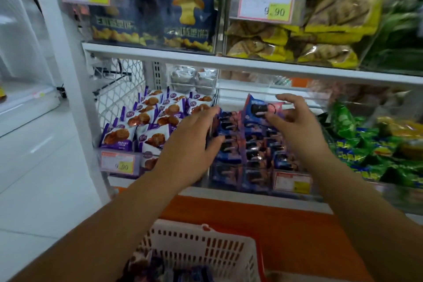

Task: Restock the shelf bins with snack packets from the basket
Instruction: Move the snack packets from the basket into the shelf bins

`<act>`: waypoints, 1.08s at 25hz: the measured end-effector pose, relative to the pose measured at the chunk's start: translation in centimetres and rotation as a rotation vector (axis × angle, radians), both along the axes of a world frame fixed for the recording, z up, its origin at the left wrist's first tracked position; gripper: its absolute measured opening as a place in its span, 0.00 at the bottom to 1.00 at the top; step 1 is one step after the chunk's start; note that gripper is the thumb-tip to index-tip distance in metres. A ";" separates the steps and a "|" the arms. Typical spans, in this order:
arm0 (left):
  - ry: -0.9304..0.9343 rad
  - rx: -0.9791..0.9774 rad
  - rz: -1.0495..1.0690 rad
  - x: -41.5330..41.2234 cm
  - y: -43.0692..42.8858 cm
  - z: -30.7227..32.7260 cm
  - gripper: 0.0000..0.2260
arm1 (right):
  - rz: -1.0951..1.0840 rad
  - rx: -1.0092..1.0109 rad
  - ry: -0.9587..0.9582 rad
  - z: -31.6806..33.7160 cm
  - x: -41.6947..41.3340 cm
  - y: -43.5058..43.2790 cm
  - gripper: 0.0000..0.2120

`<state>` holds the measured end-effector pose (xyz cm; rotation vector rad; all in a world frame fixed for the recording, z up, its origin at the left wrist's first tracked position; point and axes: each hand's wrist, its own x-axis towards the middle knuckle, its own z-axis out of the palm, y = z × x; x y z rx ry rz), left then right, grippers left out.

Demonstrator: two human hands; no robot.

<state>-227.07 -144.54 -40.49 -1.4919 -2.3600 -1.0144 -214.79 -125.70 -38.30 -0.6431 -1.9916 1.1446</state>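
Our right hand (295,119) pinches a blue cookie packet (256,107) above the bin (229,181); our left hand (194,142), open, steadies the stacked packets (251,144) beside it.

Basket (201,249): its lower part is cut off by the bottom edge, and the packets inside are dark and blurred, so their print cannot be read. Left hand (192,144), above the basket: its fingertips are hidden behind the blue packets (238,144). Right hand (295,126): partly covers one raised packet (258,107); the grip is unclear. Price tags (291,181) above the basket: text too small to read. Green packets (370,151), right of the basket: smeared, cut by the right edge.
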 end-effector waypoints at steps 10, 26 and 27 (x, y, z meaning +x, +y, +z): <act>0.295 -0.218 -0.035 -6.0 2.1 -4.3 0.29 | -0.012 0.054 -0.576 -4.1 -6.8 9.3 0.09; 0.238 0.064 -0.163 -1.0 -5.9 -8.7 0.19 | 0.259 0.599 0.000 -2.8 -2.5 -6.3 0.09; 0.195 0.001 -0.174 -0.3 -7.3 -10.8 0.18 | 0.406 0.651 -0.107 -5.7 -1.9 -8.5 0.09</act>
